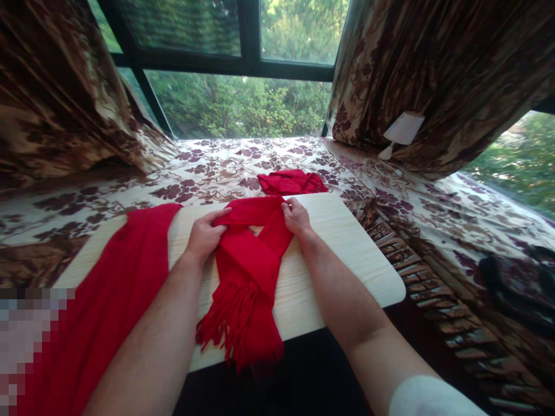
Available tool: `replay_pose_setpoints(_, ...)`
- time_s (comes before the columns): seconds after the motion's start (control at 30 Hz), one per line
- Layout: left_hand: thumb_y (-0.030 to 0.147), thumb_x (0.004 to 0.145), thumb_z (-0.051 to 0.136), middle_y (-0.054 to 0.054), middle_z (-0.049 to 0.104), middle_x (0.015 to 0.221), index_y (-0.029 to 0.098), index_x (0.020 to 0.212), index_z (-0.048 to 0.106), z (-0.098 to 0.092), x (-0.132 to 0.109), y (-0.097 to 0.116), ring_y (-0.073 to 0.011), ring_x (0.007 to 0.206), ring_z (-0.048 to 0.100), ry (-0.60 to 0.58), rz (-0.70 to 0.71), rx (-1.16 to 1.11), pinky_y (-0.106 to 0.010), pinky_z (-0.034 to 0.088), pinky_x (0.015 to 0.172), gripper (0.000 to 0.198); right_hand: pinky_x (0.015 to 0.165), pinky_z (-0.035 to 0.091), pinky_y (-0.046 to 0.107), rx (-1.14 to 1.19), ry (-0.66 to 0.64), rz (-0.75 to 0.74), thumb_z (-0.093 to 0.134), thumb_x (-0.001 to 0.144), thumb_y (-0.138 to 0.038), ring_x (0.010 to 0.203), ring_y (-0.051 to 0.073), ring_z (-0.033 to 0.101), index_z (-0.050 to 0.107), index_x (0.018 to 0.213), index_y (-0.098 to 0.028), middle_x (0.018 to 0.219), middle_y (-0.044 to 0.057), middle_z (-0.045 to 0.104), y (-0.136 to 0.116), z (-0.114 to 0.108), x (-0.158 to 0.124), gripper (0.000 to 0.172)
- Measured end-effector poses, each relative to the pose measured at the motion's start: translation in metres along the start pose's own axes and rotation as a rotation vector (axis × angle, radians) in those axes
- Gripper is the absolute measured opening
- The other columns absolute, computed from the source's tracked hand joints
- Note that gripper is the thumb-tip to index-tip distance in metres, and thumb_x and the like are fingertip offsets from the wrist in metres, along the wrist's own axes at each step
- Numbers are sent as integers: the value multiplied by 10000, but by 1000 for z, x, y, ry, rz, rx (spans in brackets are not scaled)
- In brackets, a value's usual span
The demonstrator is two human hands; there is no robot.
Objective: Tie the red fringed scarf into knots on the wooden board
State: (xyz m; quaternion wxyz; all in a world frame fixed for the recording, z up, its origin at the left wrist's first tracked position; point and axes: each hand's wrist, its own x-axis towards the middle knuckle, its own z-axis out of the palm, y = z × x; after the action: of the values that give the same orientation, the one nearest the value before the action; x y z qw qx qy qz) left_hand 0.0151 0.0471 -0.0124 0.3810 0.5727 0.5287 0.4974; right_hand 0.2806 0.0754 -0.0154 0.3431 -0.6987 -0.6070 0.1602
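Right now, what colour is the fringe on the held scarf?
The fringe is red, like the scarf; head view shows it best.

Red fringed scarf (255, 254), looped, ends crossed

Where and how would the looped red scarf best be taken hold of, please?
Probably by the two upper corners of the looped red scarf, coming in from its left and right sides, as the left hand and right hand hold it. Its top band spans between those corners, whereas the crossed tails run toward the near side and their loose fringe may slip.
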Motion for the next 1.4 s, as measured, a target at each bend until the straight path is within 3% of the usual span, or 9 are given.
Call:
replay_pose_setpoints(0.13, 152, 664, 609, -78, 734, 1207, 149, 1280, 691, -1, 0, -1, -240, 1073, 695, 16, -36, 5, -363, 560, 970, 621, 764, 432, 251, 7, 3, 7, 445, 1002, -387, 894, 177, 648, 649, 1061, -241, 952, 23, 726, 0, -1, 0, 258)
replay_pose_setpoints(0.3, 195, 730, 631, -84, 678, 1320, 163, 1268, 702, -1, 5, -10, -247, 1237, 622, 48, 43, 137, -365, 466, 1101, 544, 774, 449, 248, 11, 2, -12, 465, 992, -389, 882, 172, 658, 670, 1047, -242, 938, 20, 735, 0, 0, 0, 258)
replay_pose_setpoints(0.53, 243, 744, 656, -63, 700, 1279, 222, 1346, 649, 4, 0, -1, -235, 1135, 670, 144, 57, 394, -338, 490, 1049, 603, 867, 484, 283, -8, -6, -9, 557, 918, -396, 949, 201, 678, 684, 1169, -225, 1020, 54, 749, -4, -5, -4, 329)
replay_pose_setpoints(0.67, 234, 741, 645, -22, 726, 1233, 255, 1256, 714, 3, -1, 0, -213, 1145, 666, 76, 75, 377, -320, 457, 1086, 520, 868, 491, 313, -47, 23, -21, 596, 844, -326, 926, 227, 678, 622, 1297, -231, 973, 48, 747, -6, -15, -10, 464)
replay_pose_setpoints(0.77, 230, 737, 626, -28, 756, 1150, 229, 1148, 768, 1, 0, -4, -216, 1100, 683, 13, 78, 359, -329, 468, 1076, 435, 808, 490, 283, -21, -16, -65, 578, 804, -238, 843, 197, 665, 675, 1154, -253, 905, 10, 737, -3, -18, -11, 364)
replay_pose_setpoints(0.87, 230, 727, 613, -45, 775, 1067, 197, 1072, 789, -1, 0, -6, -223, 1028, 703, 43, 51, 318, -330, 510, 1019, 389, 781, 485, 250, 74, -26, -106, 503, 797, -164, 811, 161, 651, 710, 989, -241, 896, -8, 733, 0, -15, -8, 293)
replay_pose_setpoints(1.2, 149, 672, 558, -59, 770, 1093, 162, 1195, 745, -4, -3, -1, -227, 1000, 707, 110, 19, 194, -319, 560, 924, 556, 832, 531, 272, 387, -14, -66, 475, 841, -170, 902, 173, 700, 768, 1101, -182, 1052, 33, 774, 2, -9, -4, 391)
replay_pose_setpoints(1.3, 143, 671, 547, -62, 770, 1092, 160, 1210, 738, -4, -4, -3, -226, 977, 713, 121, 17, 184, -320, 572, 887, 572, 831, 543, 279, 365, -31, -43, 466, 873, -161, 909, 177, 713, 755, 1161, -186, 1077, 33, 774, 2, -9, -4, 408)
replay_pose_setpoints(1.4, 139, 685, 549, -54, 771, 1089, 180, 1177, 756, -3, -2, -7, -220, 1011, 709, 111, 47, 273, -323, 544, 959, 536, 931, 521, 284, 249, -53, -76, 494, 887, -148, 1010, 172, 704, 762, 1149, -221, 1138, 18, 762, 5, -6, -4, 382)
